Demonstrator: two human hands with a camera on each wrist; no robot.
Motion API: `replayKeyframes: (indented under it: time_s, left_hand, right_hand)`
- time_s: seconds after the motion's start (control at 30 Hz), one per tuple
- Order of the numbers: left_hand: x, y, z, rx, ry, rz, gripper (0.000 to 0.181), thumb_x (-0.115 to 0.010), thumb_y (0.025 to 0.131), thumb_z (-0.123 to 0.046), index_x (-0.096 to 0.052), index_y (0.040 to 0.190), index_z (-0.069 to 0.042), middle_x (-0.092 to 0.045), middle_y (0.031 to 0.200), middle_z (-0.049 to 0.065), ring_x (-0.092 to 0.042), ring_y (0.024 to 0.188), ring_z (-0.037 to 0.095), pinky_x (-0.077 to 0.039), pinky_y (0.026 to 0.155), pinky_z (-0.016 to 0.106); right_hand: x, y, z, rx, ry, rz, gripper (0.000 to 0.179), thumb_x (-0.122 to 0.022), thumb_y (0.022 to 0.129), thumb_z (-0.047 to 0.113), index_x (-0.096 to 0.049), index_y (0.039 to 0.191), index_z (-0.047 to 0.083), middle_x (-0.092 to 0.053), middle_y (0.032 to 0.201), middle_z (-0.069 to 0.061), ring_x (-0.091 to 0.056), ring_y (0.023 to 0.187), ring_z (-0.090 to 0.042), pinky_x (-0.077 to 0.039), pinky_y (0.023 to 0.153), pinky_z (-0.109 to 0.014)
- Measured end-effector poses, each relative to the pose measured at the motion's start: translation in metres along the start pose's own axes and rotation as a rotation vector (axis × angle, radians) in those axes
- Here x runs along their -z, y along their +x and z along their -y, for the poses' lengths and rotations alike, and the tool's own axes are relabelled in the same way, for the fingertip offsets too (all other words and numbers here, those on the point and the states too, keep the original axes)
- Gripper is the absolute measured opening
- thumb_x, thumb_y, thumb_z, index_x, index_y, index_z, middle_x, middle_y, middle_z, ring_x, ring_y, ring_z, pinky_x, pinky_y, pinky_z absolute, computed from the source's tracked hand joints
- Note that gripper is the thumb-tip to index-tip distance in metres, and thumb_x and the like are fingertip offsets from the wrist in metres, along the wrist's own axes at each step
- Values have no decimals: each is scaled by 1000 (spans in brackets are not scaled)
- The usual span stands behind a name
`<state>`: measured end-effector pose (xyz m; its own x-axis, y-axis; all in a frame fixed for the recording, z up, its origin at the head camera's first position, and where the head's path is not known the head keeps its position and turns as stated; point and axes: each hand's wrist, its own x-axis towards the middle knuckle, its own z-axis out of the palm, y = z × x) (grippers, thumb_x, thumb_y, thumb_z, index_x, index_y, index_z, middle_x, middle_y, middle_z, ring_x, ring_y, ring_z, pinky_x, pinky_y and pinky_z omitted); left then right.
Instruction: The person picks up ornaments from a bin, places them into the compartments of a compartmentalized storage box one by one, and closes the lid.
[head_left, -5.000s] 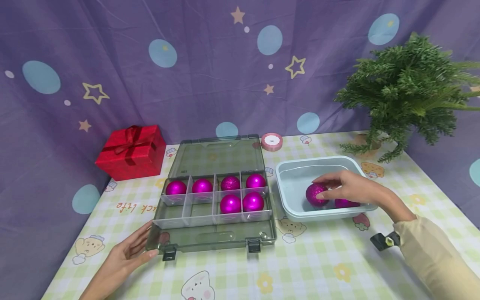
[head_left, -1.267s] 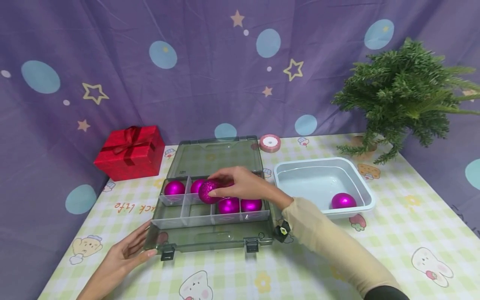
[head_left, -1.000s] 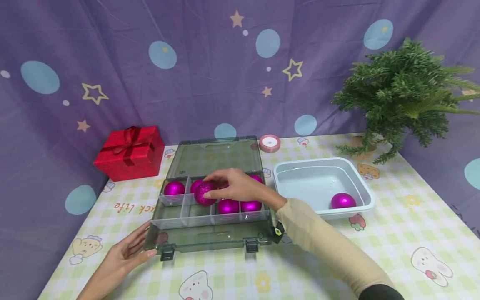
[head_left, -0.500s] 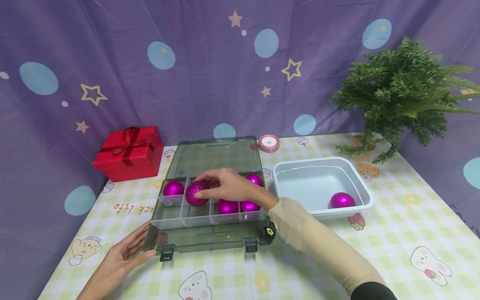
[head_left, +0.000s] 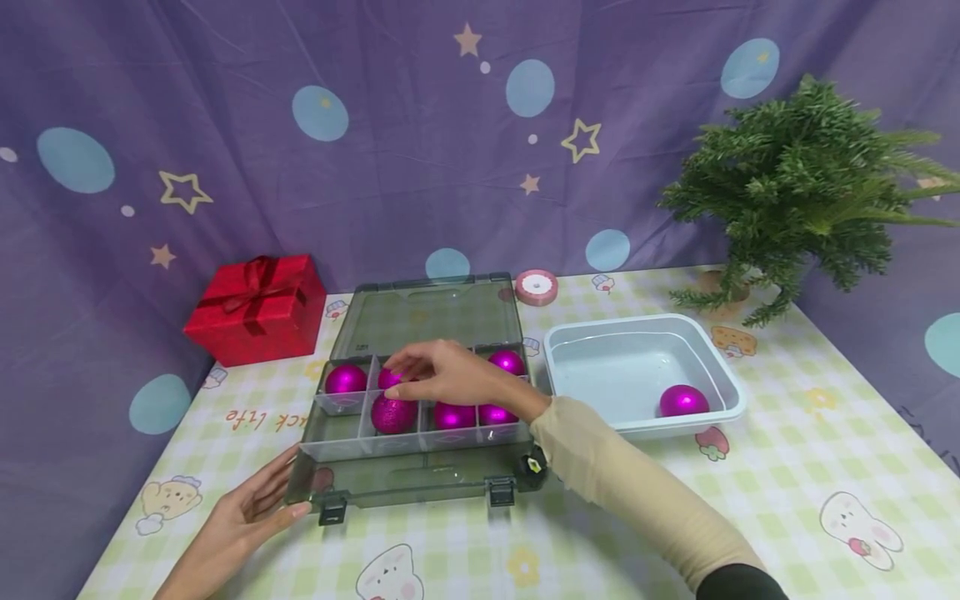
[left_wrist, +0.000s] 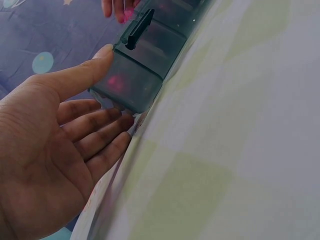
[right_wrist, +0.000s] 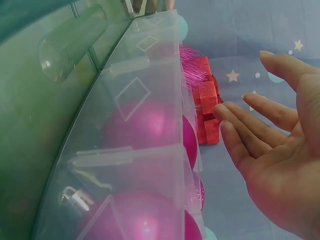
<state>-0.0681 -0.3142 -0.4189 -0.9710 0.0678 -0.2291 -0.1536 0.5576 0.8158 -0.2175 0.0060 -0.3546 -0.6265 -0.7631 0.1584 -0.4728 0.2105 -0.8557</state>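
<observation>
Just above the divided plastic storage box [head_left: 412, 446], my right hand [head_left: 450, 375] hovers with its fingers spread; in the right wrist view that hand [right_wrist: 275, 130] holds nothing. Directly beneath its fingertips, a glittery magenta Christmas ball [head_left: 393, 417] sits in a front-row compartment. Other magenta balls fill several compartments, such as a shiny ball [head_left: 454, 414] to its right; part of the back row is hidden by my hand. My left hand [head_left: 243, 521] holds the box's front left corner, thumb on the front edge, fingers along the side. The front left compartment [head_left: 336, 423] contains no ball.
A pale blue tub [head_left: 555, 367] to the right contains one shiny magenta ball [head_left: 684, 402]. Behind are a pink ribbon spool [head_left: 536, 287], a red gift box [head_left: 258, 312] at left and a small artificial fir tree [head_left: 795, 183] at right.
My right hand carried the glittery ball from the tub leftward to the storage box, lowered it into a front-row compartment and let go. My left hand has stayed at the corner.
</observation>
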Motion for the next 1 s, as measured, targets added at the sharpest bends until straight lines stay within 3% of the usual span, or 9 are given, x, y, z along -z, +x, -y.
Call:
replayKeyframes:
  time_s: [0.47, 0.77, 1.0]
  left_hand:
    - [1, -1, 1, 3, 7, -6, 87, -73, 99, -34, -24, 164, -3, -33, 162, 26, -35, 144, 39, -42, 93, 4]
    - [1, -1, 0, -41, -3, -17, 86, -73, 99, -36, -26, 164, -5, -34, 162, 23, -34, 143, 37, -40, 95, 4]
    - [0, -2, 1, -64, 4, -19, 84, -73, 99, -34, -27, 164, -5, -35, 161, 23, -37, 142, 34, -40, 95, 4]
  right_hand:
    - [23, -18, -5, 5, -10, -33, 41, -71, 101, 21, -64, 135, -1, -68, 128, -17, -66, 111, -14, -54, 99, -27]
    - [46, -49, -6, -15, -34, -54, 41, -73, 99, 19, -65, 134, 0, -70, 125, -16, -67, 112, -19, -57, 97, -34]
    - [68, -79, -13, -28, -64, -116, 40, -75, 95, 15, -67, 132, 1, -72, 121, -14, -68, 112, -25, -56, 98, -39]
